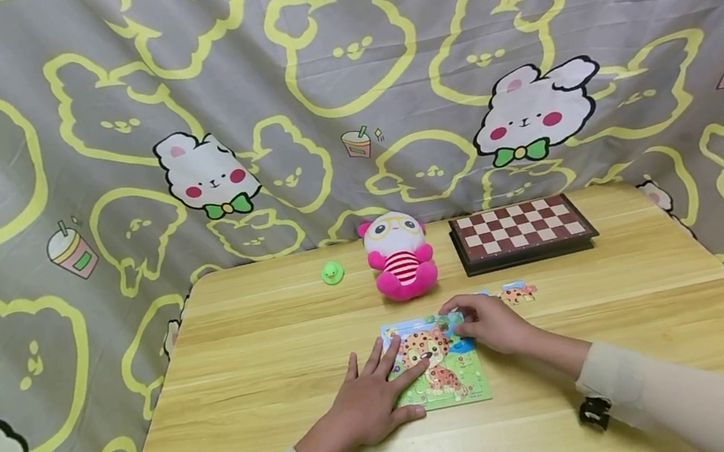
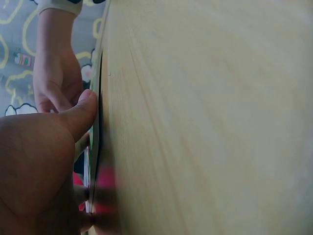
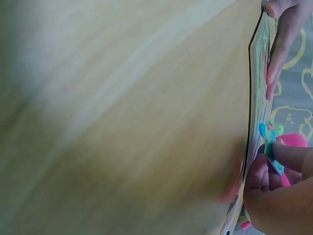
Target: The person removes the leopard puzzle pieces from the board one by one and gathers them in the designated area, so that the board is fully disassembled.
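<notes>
While the left hand (image 1: 364,403) lay spread, fingers straight, on the left side of the puzzle board (image 1: 474,390), the right hand (image 1: 496,325) pinched a puzzle piece (image 3: 268,146) between thumb and fingers at the far right corner. Right hand was nearer that corner. Piece looked tilted to the board; long axis and contact couldn't be told. Loose pieces (image 1: 518,293) lay just beyond the right hand.

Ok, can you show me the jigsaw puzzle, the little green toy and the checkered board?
Jigsaw puzzle (image 1: 444,375): head view, on the spotted cat's body.
Little green toy (image 1: 332,272): head view, on the middle of its front.
Checkered board (image 1: 522,225): head view, on the middle of its top.
</notes>
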Tool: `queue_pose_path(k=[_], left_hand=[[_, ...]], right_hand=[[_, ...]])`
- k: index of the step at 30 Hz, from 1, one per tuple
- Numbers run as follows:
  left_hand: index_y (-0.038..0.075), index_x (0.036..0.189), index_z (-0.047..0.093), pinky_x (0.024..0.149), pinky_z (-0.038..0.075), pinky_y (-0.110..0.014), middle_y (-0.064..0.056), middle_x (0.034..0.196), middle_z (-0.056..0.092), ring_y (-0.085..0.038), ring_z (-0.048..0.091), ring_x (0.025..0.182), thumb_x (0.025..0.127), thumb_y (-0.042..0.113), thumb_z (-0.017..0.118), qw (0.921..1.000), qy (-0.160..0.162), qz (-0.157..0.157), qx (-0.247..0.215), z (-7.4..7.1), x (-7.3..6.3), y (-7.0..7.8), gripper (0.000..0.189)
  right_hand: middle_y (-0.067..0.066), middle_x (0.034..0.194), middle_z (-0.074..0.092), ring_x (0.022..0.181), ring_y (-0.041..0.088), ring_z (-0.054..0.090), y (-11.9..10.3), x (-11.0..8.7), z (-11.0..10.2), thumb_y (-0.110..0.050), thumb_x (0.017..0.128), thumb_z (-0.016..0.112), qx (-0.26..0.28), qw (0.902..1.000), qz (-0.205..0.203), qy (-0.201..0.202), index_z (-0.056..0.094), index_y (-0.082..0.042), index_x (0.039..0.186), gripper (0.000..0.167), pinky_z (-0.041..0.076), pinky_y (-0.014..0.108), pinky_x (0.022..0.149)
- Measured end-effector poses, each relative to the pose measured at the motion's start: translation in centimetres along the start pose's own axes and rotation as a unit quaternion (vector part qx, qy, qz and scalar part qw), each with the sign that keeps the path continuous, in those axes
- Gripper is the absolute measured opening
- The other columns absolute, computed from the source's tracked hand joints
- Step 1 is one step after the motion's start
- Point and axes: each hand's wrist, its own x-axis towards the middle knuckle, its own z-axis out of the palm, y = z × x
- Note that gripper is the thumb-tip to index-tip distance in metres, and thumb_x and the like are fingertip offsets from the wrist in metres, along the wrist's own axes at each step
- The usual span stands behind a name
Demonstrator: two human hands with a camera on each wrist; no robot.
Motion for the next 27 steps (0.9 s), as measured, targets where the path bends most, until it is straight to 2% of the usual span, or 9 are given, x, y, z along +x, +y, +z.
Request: queue_pose_path(k=[11, 27], left_hand=[[0.051, 0.162, 0.018, 0.116, 0.016, -0.076, -0.009, 0.174, 0.004, -0.037, 0.003, 0.159, 0.098, 0.074, 0.041, 1.0, 0.006, 0.004, -0.006, 0.1, 0.0, 0.0, 0.072], [0.051, 0.162, 0.017, 0.116, 0.017, -0.075, -0.009, 0.174, 0.004, -0.038, 0.004, 0.159, 0.098, 0.073, 0.04, 1.0, 0.004, 0.007, -0.003, 0.0, 0.0, 0.0, 0.072]], right_hand=[[0.006, 0.081, 0.058, 0.067, 0.018, 0.054, 0.5, -0.4, -1.3, -0.001, 0.098, 0.067, 0.034, 0.999, 0.029, 0.002, 0.072, -0.01, 0.123, 0.028, 0.049, 0.026, 0.056], [0.007, 0.083, 0.061, 0.07, 0.021, 0.055, 2.3, -1.4, -3.9, -0.002, 0.099, 0.065, 0.035, 0.9985, 0.037, 0.017, 0.07, -0.006, 0.124, 0.026, 0.049, 0.026, 0.055]])
